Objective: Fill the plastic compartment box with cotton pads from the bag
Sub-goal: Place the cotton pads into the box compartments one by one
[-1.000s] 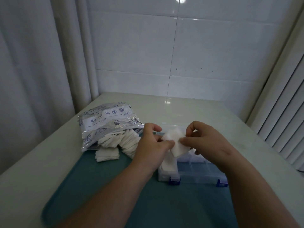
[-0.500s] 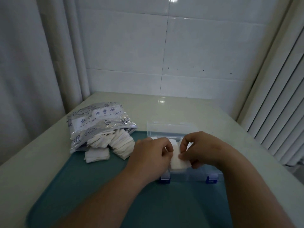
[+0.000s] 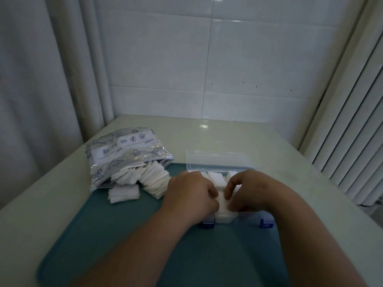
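A clear plastic compartment box (image 3: 244, 221) with blue latches lies on the teal mat, its lid (image 3: 217, 160) standing open at the back. White cotton pads (image 3: 216, 178) fill its rear compartments. My left hand (image 3: 190, 195) and my right hand (image 3: 250, 189) meet over a front compartment, both pinching a stack of cotton pads (image 3: 223, 206) down in it. To the left lies a printed plastic bag (image 3: 122, 152) on its side, with loose pads (image 3: 143, 179) spilling from its mouth onto the mat.
The teal mat (image 3: 124, 235) covers the near part of a pale table (image 3: 238, 137). A tiled wall stands behind, a curtain (image 3: 41, 79) hangs at the left, and a white ribbed radiator (image 3: 352, 131) stands at the right.
Both hands have come down from above the box with the pads and now press them into a front compartment. The camera has tilted slightly.
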